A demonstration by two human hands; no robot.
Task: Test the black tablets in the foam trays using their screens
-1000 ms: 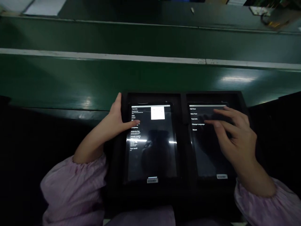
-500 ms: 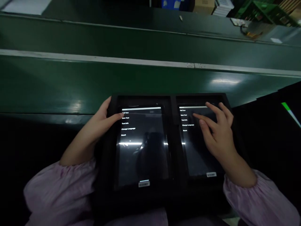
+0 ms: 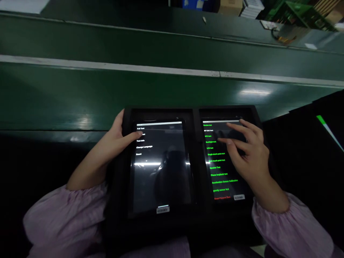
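Note:
Two tablets lie side by side in a black foam-like tray with two compartments [image 3: 196,123]. The left tablet [image 3: 161,182] shows a short white menu that includes "Full Test". On the right tablet [image 3: 225,168] is a long list, mostly green, with one white line and a red one at the bottom. My left hand [image 3: 114,139] grips the tray's left edge, fingers outside, thumb reaching over the left tablet's menu. Spread fingers of my right hand [image 3: 251,152] hover over or touch the right tablet's upper part; contact is unclear. Each tablet carries a white barcode label near its lower edge.
Beyond the tray runs a green work surface [image 3: 161,89] with a pale strip [image 3: 134,68] across it. At the far edge are a cardboard box [image 3: 230,6], a blue container [image 3: 192,3] and a green crate [image 3: 298,16]. Dark stacked shapes stand on the right.
The right tablet's short white menu has turned into the long coloured list. My left thumb has slid slightly down, from the first menu line to the second. My right index finger sits slightly lower.

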